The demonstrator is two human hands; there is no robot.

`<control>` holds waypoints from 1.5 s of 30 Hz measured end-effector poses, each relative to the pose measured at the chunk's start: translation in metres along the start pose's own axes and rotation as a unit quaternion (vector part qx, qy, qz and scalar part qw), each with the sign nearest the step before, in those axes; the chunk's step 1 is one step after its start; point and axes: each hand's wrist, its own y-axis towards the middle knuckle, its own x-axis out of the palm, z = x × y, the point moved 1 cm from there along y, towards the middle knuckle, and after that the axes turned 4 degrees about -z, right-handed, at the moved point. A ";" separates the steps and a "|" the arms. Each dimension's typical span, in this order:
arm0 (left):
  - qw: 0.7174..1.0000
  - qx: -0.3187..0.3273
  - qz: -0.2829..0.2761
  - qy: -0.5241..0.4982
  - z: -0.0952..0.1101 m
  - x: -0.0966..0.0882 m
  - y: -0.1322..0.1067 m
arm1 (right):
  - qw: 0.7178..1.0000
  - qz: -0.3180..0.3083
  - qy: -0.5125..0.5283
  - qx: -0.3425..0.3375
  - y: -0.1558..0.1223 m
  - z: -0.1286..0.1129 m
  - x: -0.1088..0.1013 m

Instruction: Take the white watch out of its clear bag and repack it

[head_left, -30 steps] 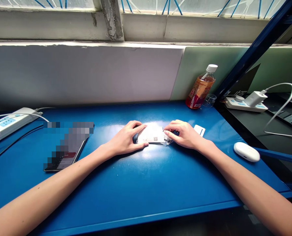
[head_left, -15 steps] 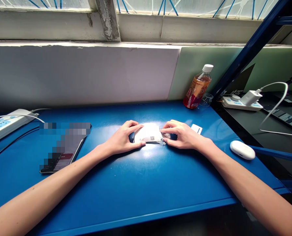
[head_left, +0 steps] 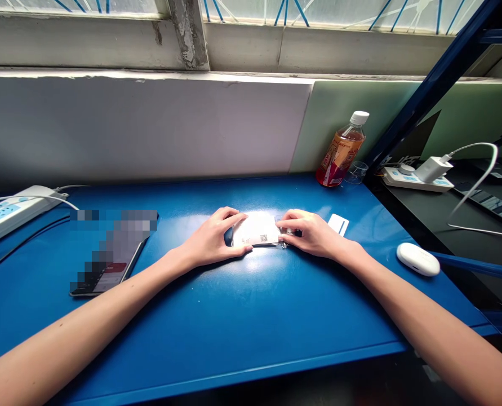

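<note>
A flat white packet (head_left: 254, 230) with a small printed square code lies at the middle of the blue table, bright with glare. What looks like clear plastic wrapping (head_left: 283, 245) shows at its right end. My left hand (head_left: 210, 235) grips the packet's left end, thumb along the near edge and fingers along the far one. At the other end, my right hand (head_left: 307, 231) closes its thumb and fingers on the plastic; its fingertips partly hide what is there. Just behind the right hand lies a small white card (head_left: 338, 224).
On the left are a tablet-like device (head_left: 115, 270), partly pixelated, and a white power strip (head_left: 18, 206) with cables. A drink bottle (head_left: 341, 152) and a clear cup (head_left: 356, 172) stand at the back right. A white earbud case (head_left: 418, 259) sits near the table's right edge.
The right hand's fingers have curled in slightly more at the packet's right end. The left hand keeps its hold. The whole view has shifted a little.
</note>
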 end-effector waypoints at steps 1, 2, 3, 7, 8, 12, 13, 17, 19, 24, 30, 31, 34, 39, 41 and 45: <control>1.000 -0.001 0.001 0.001 0.001 0.000 0.000 | 1.000 -0.001 -0.004 0.002 0.000 0.000 -0.001; 1.000 -0.003 0.001 0.002 0.001 0.000 0.000 | 1.000 -0.002 -0.007 0.004 0.000 0.001 -0.002; 1.000 -0.004 0.001 0.003 0.002 -0.001 0.000 | 1.000 -0.003 -0.011 0.006 0.000 0.003 -0.004; 1.000 -0.003 0.001 0.007 0.002 -0.002 0.001 | 0.999 -0.018 -0.044 0.024 -0.002 0.011 -0.017; 1.000 -0.003 0.002 0.008 0.002 -0.002 0.001 | 0.998 -0.023 -0.051 0.029 -0.003 0.014 -0.021; 1.000 -0.004 0.002 0.008 0.001 -0.001 0.001 | 0.996 -0.063 -0.022 0.056 -0.008 0.021 -0.037; 1.000 -0.004 0.001 0.007 0.001 0.000 0.001 | 0.995 -0.071 -0.015 0.062 -0.009 0.022 -0.039; 1.000 0.002 0.002 0.009 0.000 0.001 0.001 | 0.998 -0.049 -0.013 0.049 -0.009 0.019 -0.038; 1.000 0.007 0.003 0.011 -0.001 0.001 0.000 | 0.999 -0.020 -0.009 0.032 -0.007 0.015 -0.031; 1.000 0.018 0.002 0.013 -0.001 0.001 0.000 | 1.000 0.011 0.013 -0.008 -0.002 0.000 -0.006; 1.000 0.009 -0.001 0.026 0.003 0.000 0.000 | 0.999 0.031 0.008 0.024 0.001 -0.007 0.003; 1.000 0.007 -0.001 0.027 0.004 0.000 0.000 | 0.999 0.029 0.004 0.029 0.001 -0.007 0.002; 1.000 0.003 -0.002 0.030 0.005 -0.001 0.001 | 0.999 0.015 -0.019 0.022 0.000 -0.004 -0.002; 1.000 -0.004 0.001 0.025 0.005 -0.001 0.001 | 0.996 0.000 -0.089 0.008 -0.003 0.004 -0.010; 1.000 -0.007 0.000 0.024 0.004 -0.001 0.001 | 0.994 0.001 -0.107 0.018 -0.003 0.006 -0.012; 1.000 -0.007 0.001 0.021 0.003 0.000 0.000 | 0.990 -0.010 -0.141 0.019 -0.003 0.007 -0.011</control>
